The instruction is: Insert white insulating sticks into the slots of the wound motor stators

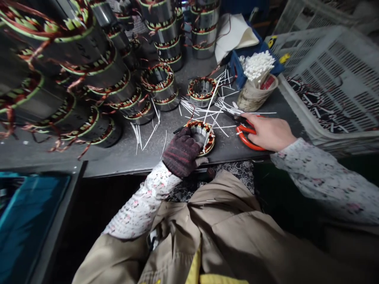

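Observation:
My left hand (182, 153), in a dark knitted glove, grips the left side of a wound stator (211, 142) at the table's front edge. Copper windings line the stator's rim, and white tie strings stand up from it. My right hand (268, 130) is bare and closed over a pair of scissors with red handles (245, 138); their dark blades point left among loose white strings (226, 105). Part of the handles is hidden under the palm. Just behind the held stator stands another stator (201, 92).
Tall stacks of stators (103, 79) fill the left and back of the table. A cup (256, 94) of white strings stands at right, before a blue bin (237, 65) with a white cloth (233, 35). A white plastic crate (328, 51) lies far right, a teal crate (38, 213) lower left.

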The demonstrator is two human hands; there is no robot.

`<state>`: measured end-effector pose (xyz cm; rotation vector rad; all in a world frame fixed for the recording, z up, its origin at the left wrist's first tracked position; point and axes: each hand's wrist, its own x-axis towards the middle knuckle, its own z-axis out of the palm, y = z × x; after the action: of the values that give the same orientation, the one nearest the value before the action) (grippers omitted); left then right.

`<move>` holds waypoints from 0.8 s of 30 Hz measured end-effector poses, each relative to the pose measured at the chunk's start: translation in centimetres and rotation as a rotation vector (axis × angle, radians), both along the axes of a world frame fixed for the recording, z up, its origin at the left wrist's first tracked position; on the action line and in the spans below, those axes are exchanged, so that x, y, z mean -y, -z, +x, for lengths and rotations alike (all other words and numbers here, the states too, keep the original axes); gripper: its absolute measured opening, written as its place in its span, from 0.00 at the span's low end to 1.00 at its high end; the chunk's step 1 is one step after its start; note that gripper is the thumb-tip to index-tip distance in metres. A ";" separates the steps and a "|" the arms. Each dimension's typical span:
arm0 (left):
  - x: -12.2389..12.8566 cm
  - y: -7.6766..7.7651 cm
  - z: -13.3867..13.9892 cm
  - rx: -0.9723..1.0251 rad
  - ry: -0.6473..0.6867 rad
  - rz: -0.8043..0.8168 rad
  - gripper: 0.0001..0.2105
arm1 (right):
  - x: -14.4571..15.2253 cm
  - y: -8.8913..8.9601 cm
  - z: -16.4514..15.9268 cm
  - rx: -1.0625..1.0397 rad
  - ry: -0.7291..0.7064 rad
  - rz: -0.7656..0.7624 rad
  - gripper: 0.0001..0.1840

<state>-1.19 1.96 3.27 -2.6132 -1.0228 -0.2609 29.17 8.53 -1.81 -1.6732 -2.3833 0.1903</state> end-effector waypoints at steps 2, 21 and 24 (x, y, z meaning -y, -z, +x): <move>-0.2 -0.1 -1.1 0.032 0.081 0.023 0.24 | 1.0 -0.4 -1.6 -0.169 -0.051 0.001 0.32; -0.3 0.3 -2.1 0.096 0.107 -0.019 0.24 | 2.9 -2.0 -2.1 0.099 -0.371 0.057 0.24; -0.4 0.5 -2.2 0.091 0.097 -0.046 0.26 | 3.5 -2.7 -3.0 0.034 -0.444 0.077 0.23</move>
<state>-3.42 2.35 2.74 -2.7191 -0.9432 -0.3873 26.18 5.04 0.93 -1.1027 -2.7176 0.1396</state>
